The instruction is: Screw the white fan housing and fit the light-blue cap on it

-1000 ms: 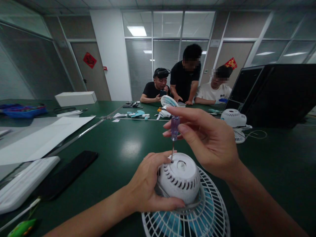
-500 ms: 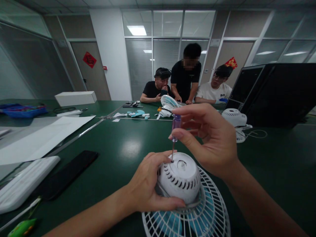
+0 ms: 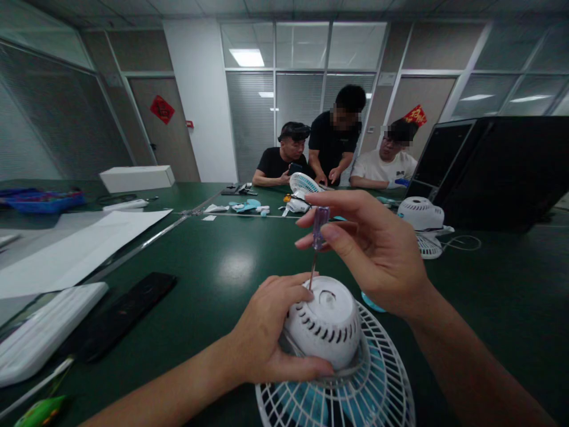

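Observation:
A white fan (image 3: 326, 332) lies face down at the table's near side, its round motor housing on top and blue blades showing through the grille. My left hand (image 3: 267, 332) is wrapped around the housing's left side, thumb across the front. Between the thumb and fingers of my right hand (image 3: 377, 249) is a screwdriver (image 3: 319, 228) with a clear purple handle. Its thin shaft points down, slightly tilted, to the housing's top near my left index finger. The tip is hidden at a hole there. Behind the grille, a light-blue piece (image 3: 373, 301) peeks out under my right hand.
A black phone-like slab (image 3: 133, 308) and a white keyboard-like object (image 3: 48, 332) lie left. Blue fan parts (image 3: 246, 206) and another fan (image 3: 304, 184) are farther back, near three people. A second fan body (image 3: 420, 213) stands right, before a large black box (image 3: 502, 172).
My right fingers have shifted around the screwdriver's handle, and some have opened out leftward. My left hand and the fan have stayed put.

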A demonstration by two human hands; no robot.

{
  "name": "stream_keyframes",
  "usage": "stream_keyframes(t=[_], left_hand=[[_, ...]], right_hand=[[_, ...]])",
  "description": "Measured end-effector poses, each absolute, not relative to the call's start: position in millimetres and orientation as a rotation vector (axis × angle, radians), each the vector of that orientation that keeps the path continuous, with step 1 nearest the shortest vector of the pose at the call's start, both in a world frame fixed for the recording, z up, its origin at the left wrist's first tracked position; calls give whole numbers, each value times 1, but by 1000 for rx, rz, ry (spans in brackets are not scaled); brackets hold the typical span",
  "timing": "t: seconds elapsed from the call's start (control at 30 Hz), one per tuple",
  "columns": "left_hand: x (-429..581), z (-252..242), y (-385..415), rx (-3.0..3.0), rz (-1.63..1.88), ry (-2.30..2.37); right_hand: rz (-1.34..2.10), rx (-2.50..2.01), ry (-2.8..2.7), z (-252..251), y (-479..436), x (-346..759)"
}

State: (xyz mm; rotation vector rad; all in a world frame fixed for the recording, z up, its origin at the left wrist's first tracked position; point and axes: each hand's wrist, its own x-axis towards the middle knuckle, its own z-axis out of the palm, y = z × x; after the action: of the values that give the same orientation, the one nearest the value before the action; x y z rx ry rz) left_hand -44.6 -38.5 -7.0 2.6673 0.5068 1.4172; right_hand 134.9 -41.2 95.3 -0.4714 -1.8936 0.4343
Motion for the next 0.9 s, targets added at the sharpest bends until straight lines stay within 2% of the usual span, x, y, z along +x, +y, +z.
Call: stream_keyframes(t=[0.2, 0.37, 0.57, 0.77, 0.9], left_hand=[[-45, -7, -39, 2668, 1415, 526], [-45, -5, -40, 2655, 1392, 527], [-47, -2, -40, 2676, 1390, 545], [-47, -4, -39, 2690, 1437, 535], [-47, -5, -39, 2695, 1457, 546]], right_hand=[[276, -527, -1831, 95, -40, 135], [364, -482, -1847, 96, -44, 136], [201, -507, -1822, 98, -44, 136], [321, -479, -1895, 102, -46, 140], [211, -542, -1842, 103, -45, 141]])
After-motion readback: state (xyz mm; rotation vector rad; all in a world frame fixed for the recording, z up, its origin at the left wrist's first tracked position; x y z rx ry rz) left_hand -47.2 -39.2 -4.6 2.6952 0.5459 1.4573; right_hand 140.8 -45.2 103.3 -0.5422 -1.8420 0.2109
